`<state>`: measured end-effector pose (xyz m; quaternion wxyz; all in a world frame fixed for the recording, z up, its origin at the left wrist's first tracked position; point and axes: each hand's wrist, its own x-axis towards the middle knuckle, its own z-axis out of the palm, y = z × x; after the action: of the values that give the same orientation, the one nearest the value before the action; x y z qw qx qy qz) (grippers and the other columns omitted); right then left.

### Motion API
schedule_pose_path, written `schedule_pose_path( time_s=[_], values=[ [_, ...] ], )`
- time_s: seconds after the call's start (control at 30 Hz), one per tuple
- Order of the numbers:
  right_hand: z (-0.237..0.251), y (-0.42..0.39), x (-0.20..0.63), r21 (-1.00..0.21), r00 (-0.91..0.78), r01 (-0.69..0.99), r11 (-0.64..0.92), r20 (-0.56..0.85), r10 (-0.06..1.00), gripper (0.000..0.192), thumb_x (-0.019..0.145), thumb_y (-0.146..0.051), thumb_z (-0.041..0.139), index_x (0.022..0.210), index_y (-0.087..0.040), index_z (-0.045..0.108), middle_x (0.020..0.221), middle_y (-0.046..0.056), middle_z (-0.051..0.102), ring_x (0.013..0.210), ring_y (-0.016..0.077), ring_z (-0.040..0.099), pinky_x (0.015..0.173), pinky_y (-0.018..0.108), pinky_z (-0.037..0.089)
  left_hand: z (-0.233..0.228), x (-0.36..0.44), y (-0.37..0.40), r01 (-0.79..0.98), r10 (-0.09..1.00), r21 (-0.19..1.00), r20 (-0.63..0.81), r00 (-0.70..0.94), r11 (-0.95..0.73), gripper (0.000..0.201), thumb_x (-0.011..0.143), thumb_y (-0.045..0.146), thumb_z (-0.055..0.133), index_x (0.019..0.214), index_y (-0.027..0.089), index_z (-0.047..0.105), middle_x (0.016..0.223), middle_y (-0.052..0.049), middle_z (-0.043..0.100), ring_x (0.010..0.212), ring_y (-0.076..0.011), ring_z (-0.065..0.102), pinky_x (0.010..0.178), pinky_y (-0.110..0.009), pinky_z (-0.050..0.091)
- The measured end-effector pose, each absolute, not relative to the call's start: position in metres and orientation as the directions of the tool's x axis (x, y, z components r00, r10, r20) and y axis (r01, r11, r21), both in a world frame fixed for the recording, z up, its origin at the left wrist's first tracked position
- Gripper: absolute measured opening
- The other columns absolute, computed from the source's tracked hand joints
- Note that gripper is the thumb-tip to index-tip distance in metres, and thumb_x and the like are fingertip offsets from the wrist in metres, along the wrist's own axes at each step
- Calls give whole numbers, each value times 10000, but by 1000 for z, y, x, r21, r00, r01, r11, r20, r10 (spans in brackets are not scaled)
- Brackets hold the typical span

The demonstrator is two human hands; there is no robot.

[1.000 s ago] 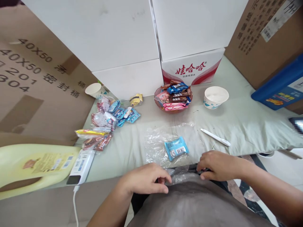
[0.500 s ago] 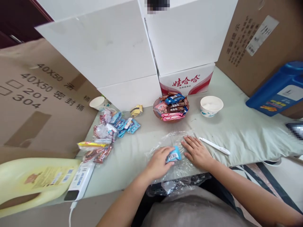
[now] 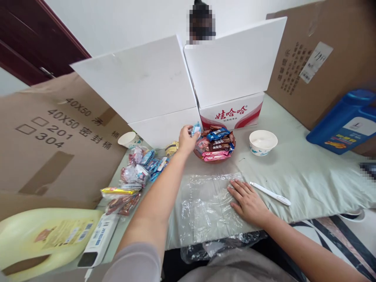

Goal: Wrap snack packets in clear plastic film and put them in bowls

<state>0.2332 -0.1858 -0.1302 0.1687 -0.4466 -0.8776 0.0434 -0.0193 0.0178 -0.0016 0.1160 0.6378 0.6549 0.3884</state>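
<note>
My right hand (image 3: 248, 200) lies spread flat on the clear plastic sheet (image 3: 205, 207), pinning it to the surface (image 3: 308, 172). The film looks thin, limp and slippery, so I judge that palm pressure holds it better than any pinch. Farther out, my left hand (image 3: 185, 139) pinches 1 small blue snack packet (image 3: 196, 129) between its fingertips, just beside the red bowl (image 3: 216, 158) of wrapped sweets. The packet seems light and crinkly; its sealed edge is the safest grip.

home storeroom | stacked cardboard boxes (image 3: 53, 137) | cloth-covered table (image 3: 308, 172)
</note>
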Motion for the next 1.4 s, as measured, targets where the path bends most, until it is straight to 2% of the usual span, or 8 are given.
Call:
schedule_pose_path(
  time_s=[0.33, 0.43, 0.57, 0.8, 0.97, 1.13, 1.23, 1.4],
  values=[
    [-128, -185, 234, -226, -544, 771, 596, 254, 800, 470, 939, -384, 489, 1368, -197, 527, 1474, 96, 451, 1372, 259, 379, 1125, 453, 296, -4, -15, 1, 837, 915, 517, 400, -52, -179, 311, 854, 276, 557, 1134, 143, 585, 1214, -156, 596, 1175, -262, 529, 1026, -415, 407],
    [-129, -186, 234, -221, -537, 777, 589, 255, 804, 468, 942, -406, 482, 1362, -206, 536, 1483, 93, 440, 1380, 264, 368, 1126, 452, 292, -16, -2, -64, 738, 801, 415, 527, 282, -533, 229, 916, 296, 482, 1070, 182, 606, 1034, -87, 643, 1016, -205, 588, 927, -353, 473],
    [-131, -185, 233, -212, -515, 799, 562, 239, 823, 511, 925, -438, 510, 1377, -199, 524, 1509, 118, 393, 1402, 316, 322, 1111, 485, 308, -63, 3, -143, 583, 654, 307, 239, 718, -752, 171, 890, 309, 546, 987, 206, 642, 930, -57, 648, 865, -184, 606, 807, -318, 516],
    [-106, -176, 251, -445, -456, 737, 509, 230, 860, 467, 962, -437, 440, 1321, -164, 560, 1455, 160, 454, 1338, 307, 420, 1070, 499, 385, -88, -63, -202, 803, 892, 411, 329, 311, -432, 148, 913, 229, 504, 983, 194, 630, 1003, -80, 637, 989, -219, 584, 894, -410, 505],
    [-71, -180, 290, -678, -379, 549, 490, 321, 868, 436, 987, -472, 381, 1289, -220, 567, 1264, 120, 617, 1183, 243, 570, 987, 416, 476, -62, -92, -258, 678, 845, 504, 325, 425, -535, 226, 856, 257, 591, 1080, 225, 590, 1032, -87, 663, 1058, -251, 595, 921, -438, 507],
    [-76, -213, 318, -544, -799, 433, 719, 137, 585, 766, 803, -621, 631, 1438, -243, 430, 1413, 109, 516, 1340, 298, 427, 1079, 458, 398, -69, -103, -299, 708, 751, 298, 46, 659, -640, 587, 782, 233, 640, 1345, 253, 475, 1460, -114, 462, 1391, -336, 357, 1081, -561, 384],
    [-98, -231, 321, -402, -837, 462, 791, 98, 538, 574, 918, -358, 575, 1457, -269, 400, 1460, 68, 473, 1413, 284, 316, 1118, 510, 330, -81, -104, -305, 712, 735, 220, 36, 678, -667, 498, 812, 58, 511, 1260, 273, 555, 1472, -64, 464, 1425, -298, 317, 1109, -542, 361],
    [-105, -240, 313, -513, -744, 470, 719, 208, 635, 262, 962, -199, 453, 1143, -235, 639, 1171, 61, 686, 1241, 232, 536, 1042, 443, 427, -80, -98, -296, 648, 835, 584, 98, 542, -489, 180, 879, 116, 493, 916, 225, 631, 1139, -57, 700, 1201, -241, 588, 1005, -416, 492]
  ],
)
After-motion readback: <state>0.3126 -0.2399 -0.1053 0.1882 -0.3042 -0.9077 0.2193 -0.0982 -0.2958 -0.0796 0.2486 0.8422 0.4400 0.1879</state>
